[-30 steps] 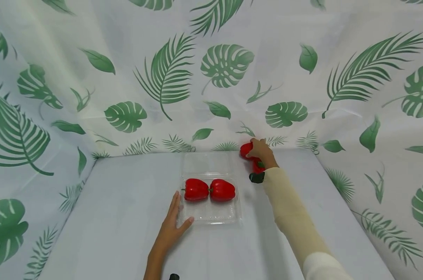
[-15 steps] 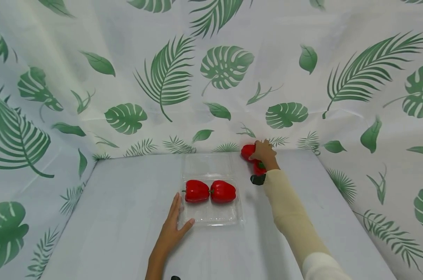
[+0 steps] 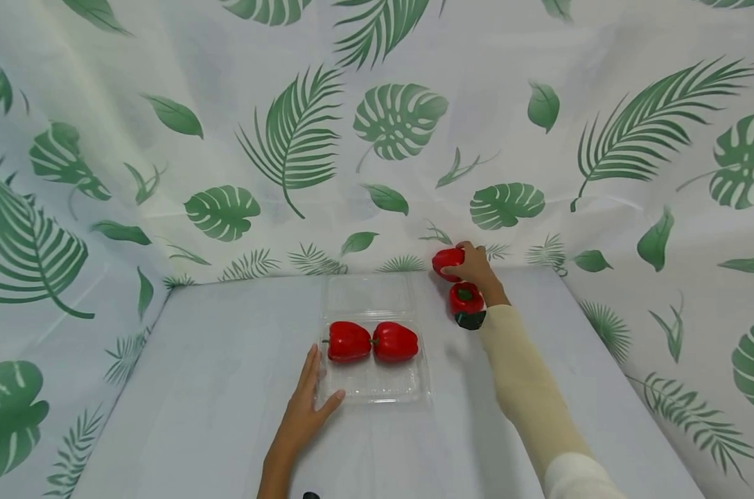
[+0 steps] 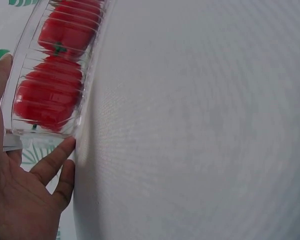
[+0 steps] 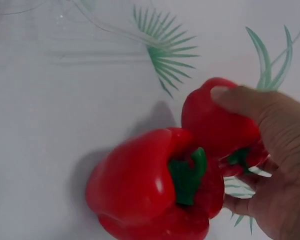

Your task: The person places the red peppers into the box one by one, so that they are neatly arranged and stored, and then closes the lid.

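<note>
Two red bell peppers, a left one (image 3: pixel 349 342) and a right one (image 3: pixel 396 342), lie end to end in the back half of a clear plastic clamshell box (image 3: pixel 377 389). My left hand (image 3: pixel 303 402) rests at the box's near left corner, fingers straight along its side and thumb at the front edge. At the back right, my right hand (image 3: pixel 475 269) grips a third red bell pepper (image 5: pixel 215 117) between thumb and fingers. Just in front of that hand another bell pepper (image 5: pixel 135 185) lies on the table, its green stem facing sideways in the right wrist view.
The box's clear lid (image 3: pixel 368 294) lies folded back toward the rear wall. A white cloth backdrop (image 3: pixel 327 229) with green leaf prints encloses the back and sides of the white table (image 3: pixel 215 388).
My right hand has shifted slightly right and up with the gripped pepper, which now sits apart from the one in front. That front pepper is more visible. My left hand stays put.
</note>
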A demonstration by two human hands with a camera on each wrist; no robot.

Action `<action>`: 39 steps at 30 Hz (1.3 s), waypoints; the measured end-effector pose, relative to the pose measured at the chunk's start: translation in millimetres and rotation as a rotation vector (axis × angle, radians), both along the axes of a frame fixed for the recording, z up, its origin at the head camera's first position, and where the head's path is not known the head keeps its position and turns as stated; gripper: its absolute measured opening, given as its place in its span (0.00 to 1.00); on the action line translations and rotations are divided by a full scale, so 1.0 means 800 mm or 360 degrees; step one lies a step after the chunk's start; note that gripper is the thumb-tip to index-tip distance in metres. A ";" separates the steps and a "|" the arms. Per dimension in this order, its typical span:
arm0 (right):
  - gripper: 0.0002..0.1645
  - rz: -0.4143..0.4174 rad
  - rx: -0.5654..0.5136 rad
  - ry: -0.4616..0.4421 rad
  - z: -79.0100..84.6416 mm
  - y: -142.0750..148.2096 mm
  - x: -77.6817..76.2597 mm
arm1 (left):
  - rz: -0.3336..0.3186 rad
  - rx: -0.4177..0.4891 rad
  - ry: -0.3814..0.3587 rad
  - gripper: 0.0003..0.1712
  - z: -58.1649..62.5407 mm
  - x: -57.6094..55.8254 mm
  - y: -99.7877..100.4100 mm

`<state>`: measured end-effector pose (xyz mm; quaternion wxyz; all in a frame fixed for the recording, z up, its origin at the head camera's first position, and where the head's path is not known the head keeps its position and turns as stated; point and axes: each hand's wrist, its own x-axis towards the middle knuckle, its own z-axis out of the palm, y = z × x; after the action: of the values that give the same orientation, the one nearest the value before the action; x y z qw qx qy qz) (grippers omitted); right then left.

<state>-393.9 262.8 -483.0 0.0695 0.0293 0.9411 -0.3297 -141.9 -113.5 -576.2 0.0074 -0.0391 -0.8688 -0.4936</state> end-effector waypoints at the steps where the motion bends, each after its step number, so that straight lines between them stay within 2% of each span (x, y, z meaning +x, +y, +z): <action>1: 0.50 -0.0002 -0.0031 0.0030 0.001 0.001 -0.002 | 0.0005 0.0003 -0.0009 0.53 0.000 0.000 0.000; 8: 0.48 -0.0079 -0.0200 0.0181 0.010 0.005 -0.001 | -0.0005 0.0008 -0.0028 0.53 0.000 -0.001 -0.001; 14: 0.51 -0.0141 -0.0360 0.0337 0.018 0.005 0.006 | -0.0013 -0.0002 0.0009 0.53 -0.002 -0.002 0.000; 20: 0.54 -0.0295 -0.0593 0.0484 0.026 -0.003 0.019 | -0.0009 -0.0015 0.0018 0.53 -0.002 -0.001 0.000; 26: 0.55 -0.0433 -0.0800 0.0493 0.028 -0.013 0.032 | -0.0012 -0.0025 0.0013 0.53 -0.001 -0.003 -0.002; 34: 0.49 -0.0471 -0.1197 0.0514 0.036 -0.031 0.061 | -0.0018 -0.0039 0.0025 0.53 -0.002 -0.004 -0.002; 39: 0.46 -0.0459 -0.1314 0.0481 0.037 -0.039 0.080 | -0.0023 -0.0049 0.0013 0.53 -0.001 -0.003 -0.002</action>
<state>-330.0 231.8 -453.5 -0.1090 0.0813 0.7169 -0.6838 -144.2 -114.9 -577.0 0.0069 -0.0475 -0.8759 -0.4801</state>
